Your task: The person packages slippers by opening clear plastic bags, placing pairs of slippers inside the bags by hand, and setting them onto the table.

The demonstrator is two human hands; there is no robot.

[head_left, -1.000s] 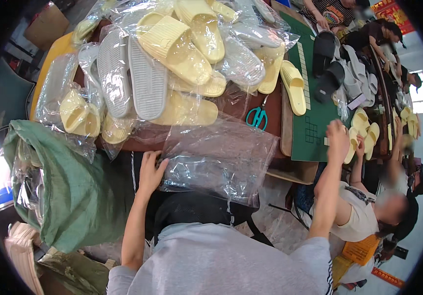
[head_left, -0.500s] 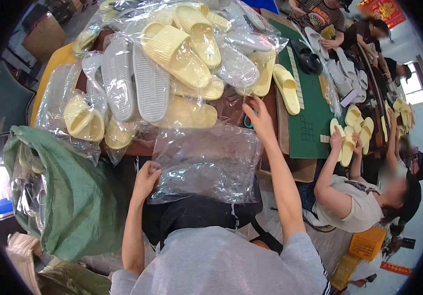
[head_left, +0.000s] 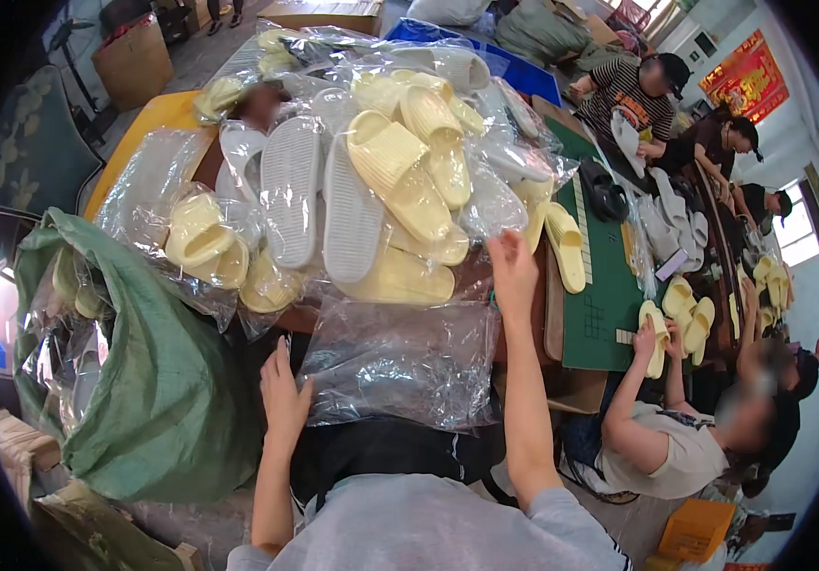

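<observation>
A flat clear plastic bag (head_left: 395, 366) lies across my lap at the table's near edge. My left hand (head_left: 284, 398) is beside the bag's left edge, fingers stretched and thumb apart, holding nothing. Beyond the bag's right side, my right hand (head_left: 514, 276) reaches up to the pile with fingers apart, close to a bagged grey slipper (head_left: 493, 205) and a bagged yellow slipper (head_left: 535, 217). Whether its fingertips touch the plastic I cannot tell. A teal handle (head_left: 494, 301) shows partly behind my right wrist. Bagged yellow slippers (head_left: 395, 176) and grey slippers (head_left: 350, 214) are heaped in front of me.
At my left stands a green woven sack (head_left: 157, 381) with bagged slippers inside. A loose yellow slipper (head_left: 564, 249) lies right of the pile beside a green mat (head_left: 604, 328). A co-worker at the right holds a yellow slipper (head_left: 655, 343). A blue crate (head_left: 533, 84) stands beyond the pile.
My left hand's fingers have straightened from a curl at the bag's edge. My right hand has moved closer to the slippers. The view has tilted up, showing more of the room.
</observation>
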